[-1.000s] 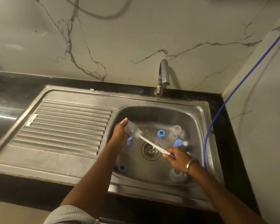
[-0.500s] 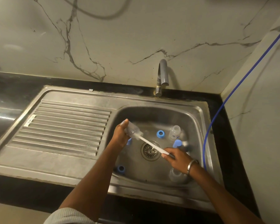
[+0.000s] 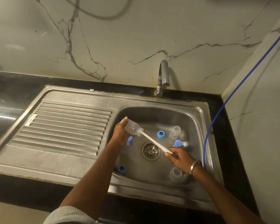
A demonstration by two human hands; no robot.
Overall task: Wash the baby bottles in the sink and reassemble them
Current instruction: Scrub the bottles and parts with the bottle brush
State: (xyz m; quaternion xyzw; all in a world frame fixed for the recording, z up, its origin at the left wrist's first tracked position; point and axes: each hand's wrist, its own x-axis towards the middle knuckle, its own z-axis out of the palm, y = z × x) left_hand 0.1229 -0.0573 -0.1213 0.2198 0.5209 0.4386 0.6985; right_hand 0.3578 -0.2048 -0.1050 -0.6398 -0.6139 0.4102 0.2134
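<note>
Both hands are busy: left hand point(image 3: 121, 133) grips the bottle point(image 3: 132, 128); right hand point(image 3: 179, 156) pinches the brush handle point(image 3: 153, 142); wet plastic could slip from either hold.

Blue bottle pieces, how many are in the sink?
4: blue ring above the drain, one right of it, one partly behind the left hand, one near-left. Others may hide.

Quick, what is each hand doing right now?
Left hand: grips a clear baby bottle over the sink.
Right hand: holds the white brush handle, whose head is inside the bottle.
</note>
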